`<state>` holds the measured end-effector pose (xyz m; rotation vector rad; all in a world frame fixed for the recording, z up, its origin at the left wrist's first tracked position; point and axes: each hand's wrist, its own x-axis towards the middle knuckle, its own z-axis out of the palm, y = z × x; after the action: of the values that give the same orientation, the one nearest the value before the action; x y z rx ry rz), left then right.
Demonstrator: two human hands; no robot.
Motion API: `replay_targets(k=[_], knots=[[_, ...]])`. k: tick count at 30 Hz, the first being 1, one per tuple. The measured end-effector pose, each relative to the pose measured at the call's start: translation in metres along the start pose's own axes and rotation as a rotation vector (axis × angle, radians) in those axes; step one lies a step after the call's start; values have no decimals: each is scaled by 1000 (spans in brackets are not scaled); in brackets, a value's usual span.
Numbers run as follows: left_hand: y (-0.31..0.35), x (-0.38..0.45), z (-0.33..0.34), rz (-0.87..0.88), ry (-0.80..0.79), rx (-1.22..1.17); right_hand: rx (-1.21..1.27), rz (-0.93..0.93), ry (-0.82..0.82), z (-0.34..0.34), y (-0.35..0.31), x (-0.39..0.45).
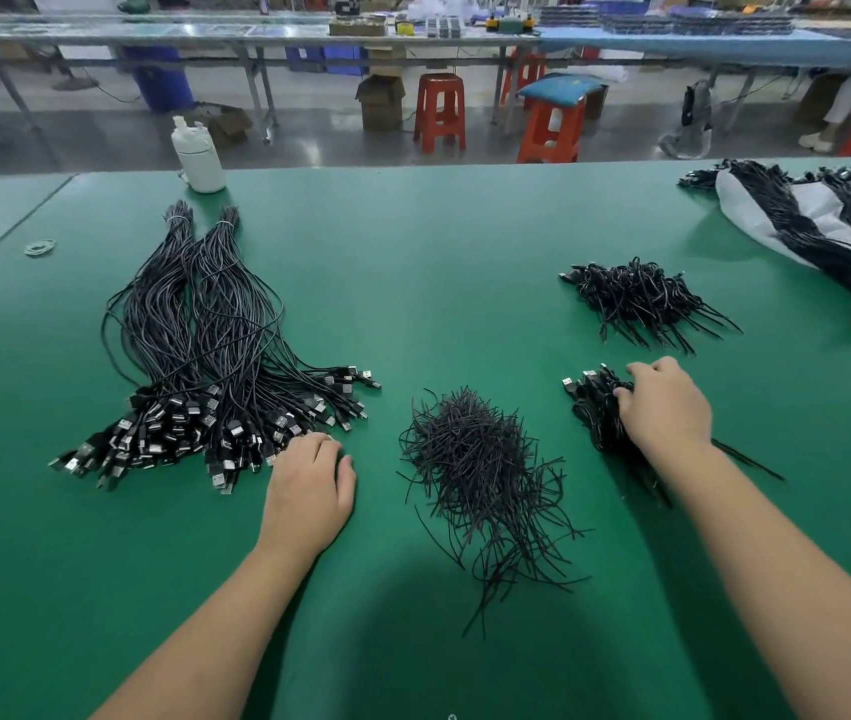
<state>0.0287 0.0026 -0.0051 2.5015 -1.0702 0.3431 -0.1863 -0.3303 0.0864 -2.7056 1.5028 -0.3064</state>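
Two long bundles of black USB cables (pixel 205 356) lie on the left of the green table (pixel 439 252), plugs fanned toward me. My left hand (pixel 309 491) rests at the near right edge of those plugs, fingers curled down onto them; I cannot tell whether it holds one. A heap of black twist ties (pixel 480 475) sits in the middle. My right hand (pixel 665 407) lies on a small pile of coiled, tied cables (pixel 595 407), fingertips curled into it. A second pile of tied cables (pixel 641 298) lies farther back.
A white plastic bottle (pixel 198 155) stands at the far left edge. Rubber bands (pixel 40 247) lie at the left. More cable bundles on a white bag (pixel 823 220) fill the far right corner. Red stools and workbenches stand beyond the table.
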Motion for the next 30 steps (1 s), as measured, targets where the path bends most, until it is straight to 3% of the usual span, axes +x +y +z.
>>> replay_targets(k=[2,5,9,14,21,30], knots=[[0,0,1,-10,-3,0,143,-94,117,8,-16,-18],[0,0,-1,-16,-11,44,335,-167,-41,30,-43,-48],[0,0,-2,-66,-79,86,523,-94,-196,57,-54,-71],[0,2,-2,-82,-128,103,795,4,-165,66,-45,-84],[2,-2,-6,-9,-105,149,855,-5,-189,67,-41,-87],[1,-4,-5,176,-25,129,1021,141,-399,58,-36,-71]])
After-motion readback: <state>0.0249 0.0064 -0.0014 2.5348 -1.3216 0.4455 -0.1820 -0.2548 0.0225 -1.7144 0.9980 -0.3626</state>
